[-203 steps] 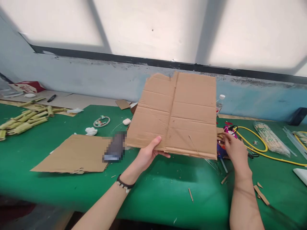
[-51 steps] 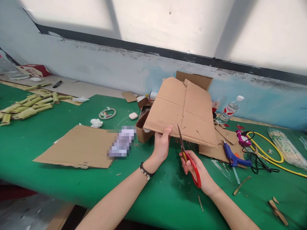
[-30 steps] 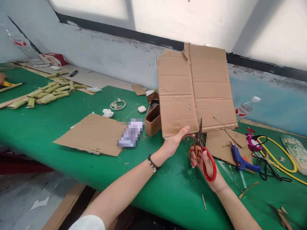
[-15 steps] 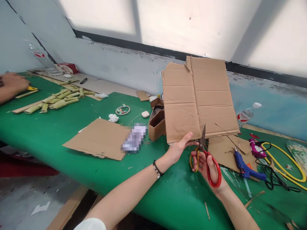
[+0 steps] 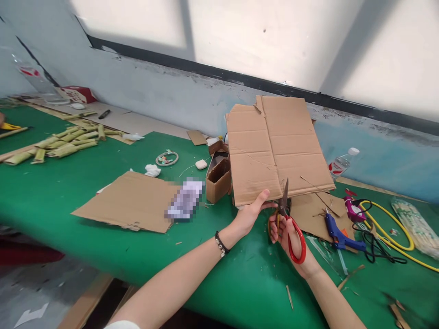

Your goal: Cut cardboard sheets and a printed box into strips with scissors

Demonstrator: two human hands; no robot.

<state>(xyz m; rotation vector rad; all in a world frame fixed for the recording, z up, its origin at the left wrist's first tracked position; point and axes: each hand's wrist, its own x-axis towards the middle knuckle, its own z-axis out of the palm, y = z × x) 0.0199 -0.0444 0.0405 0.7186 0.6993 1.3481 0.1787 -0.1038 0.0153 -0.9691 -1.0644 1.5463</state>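
My left hand (image 5: pixel 252 213) grips the lower edge of a creased brown cardboard sheet (image 5: pixel 274 146) and holds it tilted up over the green table (image 5: pixel 103 256). Thumb on the near face, fingers behind. My right hand (image 5: pixel 286 237) is closed in the handles of red-handled scissors (image 5: pixel 291 226). Their blades point up and meet the sheet's lower edge just right of my left thumb.
A flat cardboard piece (image 5: pixel 128 201) lies to the left, a small open box (image 5: pixel 217 176) behind the sheet. More cardboard scraps (image 5: pixel 318 212), a blue glue gun (image 5: pixel 338 233), a pink tool (image 5: pixel 351 208), yellow hose (image 5: pixel 394 228) and a water bottle (image 5: pixel 341 162) lie right. Bamboo pieces (image 5: pixel 65 141) are far left.
My right hand, empty at first, took up the scissors and brought the blades to the sheet's lower edge. The sheet, once raised upright, has tilted back a little. A co-worker's hand at far left is gone.
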